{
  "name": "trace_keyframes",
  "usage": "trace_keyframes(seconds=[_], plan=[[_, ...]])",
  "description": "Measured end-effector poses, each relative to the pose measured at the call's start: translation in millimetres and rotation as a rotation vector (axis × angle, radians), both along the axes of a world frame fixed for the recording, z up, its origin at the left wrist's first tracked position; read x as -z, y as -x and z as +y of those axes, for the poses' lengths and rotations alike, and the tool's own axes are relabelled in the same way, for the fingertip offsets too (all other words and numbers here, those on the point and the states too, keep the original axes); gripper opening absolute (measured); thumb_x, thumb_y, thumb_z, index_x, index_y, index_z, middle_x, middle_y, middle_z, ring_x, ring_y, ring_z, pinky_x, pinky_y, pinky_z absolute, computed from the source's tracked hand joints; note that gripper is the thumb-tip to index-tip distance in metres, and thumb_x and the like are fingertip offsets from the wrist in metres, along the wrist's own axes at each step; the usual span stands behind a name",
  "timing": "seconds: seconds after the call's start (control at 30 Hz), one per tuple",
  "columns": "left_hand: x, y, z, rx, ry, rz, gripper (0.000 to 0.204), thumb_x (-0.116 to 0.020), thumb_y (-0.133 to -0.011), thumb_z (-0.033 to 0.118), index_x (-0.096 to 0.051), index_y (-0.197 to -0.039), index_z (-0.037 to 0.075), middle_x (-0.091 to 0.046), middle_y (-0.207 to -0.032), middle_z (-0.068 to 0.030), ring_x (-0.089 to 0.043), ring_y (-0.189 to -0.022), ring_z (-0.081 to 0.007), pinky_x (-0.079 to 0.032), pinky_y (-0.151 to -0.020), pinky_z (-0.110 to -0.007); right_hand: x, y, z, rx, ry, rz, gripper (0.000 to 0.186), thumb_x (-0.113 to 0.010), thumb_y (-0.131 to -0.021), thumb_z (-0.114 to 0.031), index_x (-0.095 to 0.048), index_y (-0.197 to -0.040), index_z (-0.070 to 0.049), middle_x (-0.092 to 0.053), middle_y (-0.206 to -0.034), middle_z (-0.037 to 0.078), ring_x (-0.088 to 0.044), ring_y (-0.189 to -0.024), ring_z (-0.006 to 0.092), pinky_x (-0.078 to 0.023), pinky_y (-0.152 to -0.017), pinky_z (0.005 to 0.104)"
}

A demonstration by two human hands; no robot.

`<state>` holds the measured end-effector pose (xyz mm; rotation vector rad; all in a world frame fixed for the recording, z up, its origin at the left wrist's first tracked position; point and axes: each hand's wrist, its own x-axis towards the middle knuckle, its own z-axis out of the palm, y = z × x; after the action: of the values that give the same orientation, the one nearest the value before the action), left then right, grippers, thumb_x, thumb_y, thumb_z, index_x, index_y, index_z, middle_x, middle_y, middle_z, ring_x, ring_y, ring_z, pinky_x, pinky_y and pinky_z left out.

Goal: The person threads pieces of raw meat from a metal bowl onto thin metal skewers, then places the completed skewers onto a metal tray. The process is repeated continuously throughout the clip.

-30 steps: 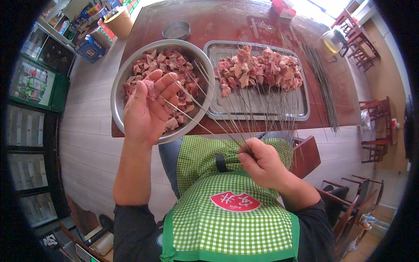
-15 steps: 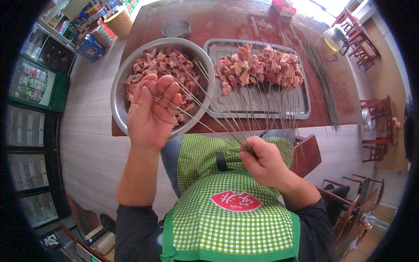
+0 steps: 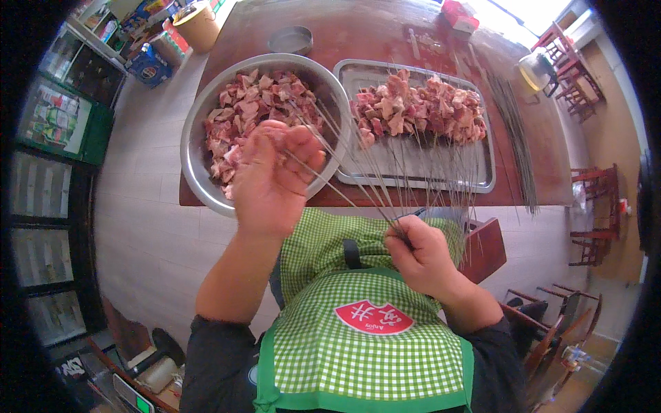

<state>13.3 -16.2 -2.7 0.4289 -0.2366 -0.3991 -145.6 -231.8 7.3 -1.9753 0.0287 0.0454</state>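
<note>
Threading goes cleanly if the right hand [image 3: 421, 253] grips the thin metal skewers [image 3: 358, 186] steady, their tips at ten o'clock, while the left hand [image 3: 270, 175], fingers curled on a raw pink meat chunk [image 3: 233, 153], pushes it straight on.

Red oval label [image 3: 374, 316] on green checked apron, blue box [image 3: 148, 63] on floor top left, red box [image 3: 459, 15] on table's far edge.

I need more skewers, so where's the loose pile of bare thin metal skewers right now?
In the head view, the bare thin metal skewers lie on the red-brown wooden table, on its right side, just right of the rectangular steel tray.
</note>
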Motion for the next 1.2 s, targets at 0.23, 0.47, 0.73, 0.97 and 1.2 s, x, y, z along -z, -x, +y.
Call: trace_keyframes(seconds=[0.23, 0.47, 0.73, 0.97, 1.2], plan=[[-2, 29, -28, -0.049, -0.221, -0.059, 0.029, -0.046, -0.109, 0.023, -0.054, -0.129, 0.004, -0.067, -0.119, -0.0156, -0.067, -0.111, -0.0254, -0.056, -0.096, -0.039, -9, -4, 4, 0.051, 0.014, -0.063, 0.007, -0.064, -0.093, -0.005, -0.058, -0.095, -0.002, -0.056, -0.069, 0.011, -0.057, -0.057, 0.0189, -0.046, -0.054, 0.0331], [-22, -16, 5, -0.256, -0.605, -0.449, 0.032, -0.052, -0.106, 0.023, -0.062, -0.126, 0.000, -0.069, -0.115, -0.0106, -0.067, -0.109, -0.0187, -0.055, -0.092, -0.032, -12, -6, 1, 0.066, 0.010, -0.165, 0.007, -0.064, -0.092, -0.004, -0.059, -0.097, -0.002, -0.056, -0.067, 0.008, -0.055, -0.056, 0.0151, -0.045, -0.053, 0.0310], [-11, -130, 65, -0.381, -2.233, -1.263, 0.025, -0.068, -0.087, 0.024, -0.069, -0.099, 0.002, -0.067, -0.102, -0.0196, -0.066, -0.099, -0.0387, -0.052, -0.090, -0.050, -7, -2, -5, 0.108, -0.016, -0.102, 0.007, -0.063, -0.093, -0.005, -0.059, -0.098, -0.002, -0.054, -0.066, 0.006, -0.051, -0.056, 0.0122, -0.043, -0.053, 0.0295], [-13, -131, 53, -0.250, -2.364, -1.223, 0.026, -0.067, -0.086, 0.025, -0.066, -0.098, 0.002, -0.065, -0.108, -0.0215, -0.064, -0.106, -0.0379, -0.052, -0.092, -0.048, -8, 2, -6, 0.085, -0.015, -0.110, 0.009, -0.064, -0.093, -0.006, -0.059, -0.099, -0.001, -0.057, -0.073, 0.013, -0.058, -0.061, 0.0228, -0.046, -0.057, 0.0349], [-3, -134, 46, -0.353, -2.398, -1.248, 0.025, -0.063, -0.090, 0.025, -0.065, -0.099, 0.002, -0.066, -0.106, -0.0203, -0.065, -0.104, -0.0385, -0.053, -0.091, -0.049, -8, 5, -10, 0.063, 0.059, -0.121, 0.011, -0.064, -0.093, -0.007, -0.058, -0.100, -0.001, -0.058, -0.076, 0.016, -0.059, -0.063, 0.0307, -0.047, -0.058, 0.0384]])
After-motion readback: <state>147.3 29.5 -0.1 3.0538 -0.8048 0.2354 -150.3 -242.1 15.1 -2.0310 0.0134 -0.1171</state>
